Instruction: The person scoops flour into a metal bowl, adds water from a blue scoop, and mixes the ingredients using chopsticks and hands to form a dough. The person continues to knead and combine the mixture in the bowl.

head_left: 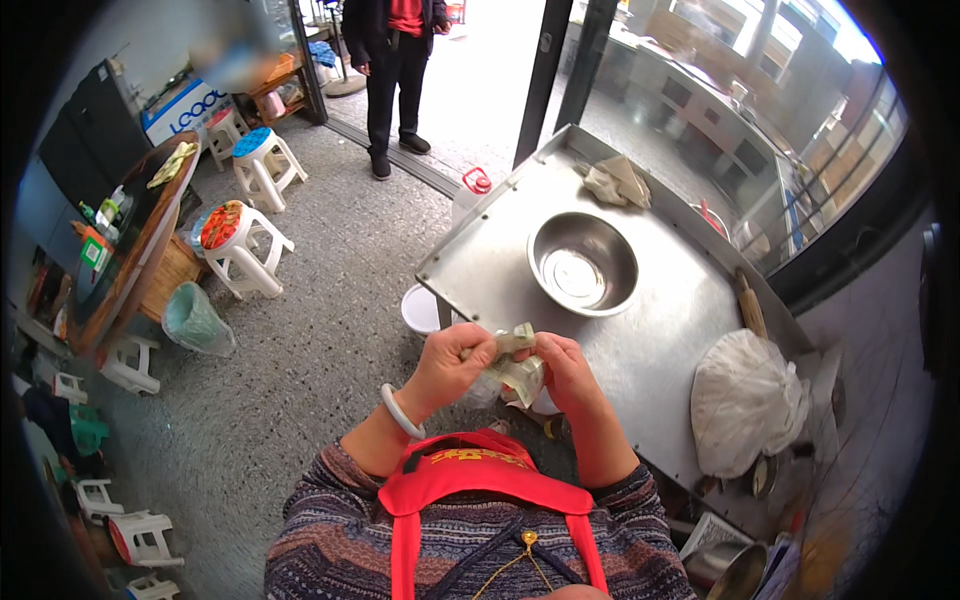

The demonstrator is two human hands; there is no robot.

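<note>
My left hand (454, 364), with a white bangle at the wrist, pinches some crumpled pale-green paper notes (527, 373) that look like banknotes. On their other side, the fingers of my right hand (568, 369) grip the same notes. Both hands are in front of my red apron (480, 487), by the near left edge of a stainless steel table (675, 300). A steel bowl (622, 266) stands on the table beyond my hands. Behind it lies a crumpled beige cloth (616, 182). What lies below the notes is partly hidden.
At the table's right are a wooden rolling pin (750, 306) and a white cloth-like bundle (739, 401). A white lidded bucket (420, 309) stands by its left corner. Stools (255, 259) and a lined bin (196, 319) stand leftward. A person (397, 82) stands at the doorway.
</note>
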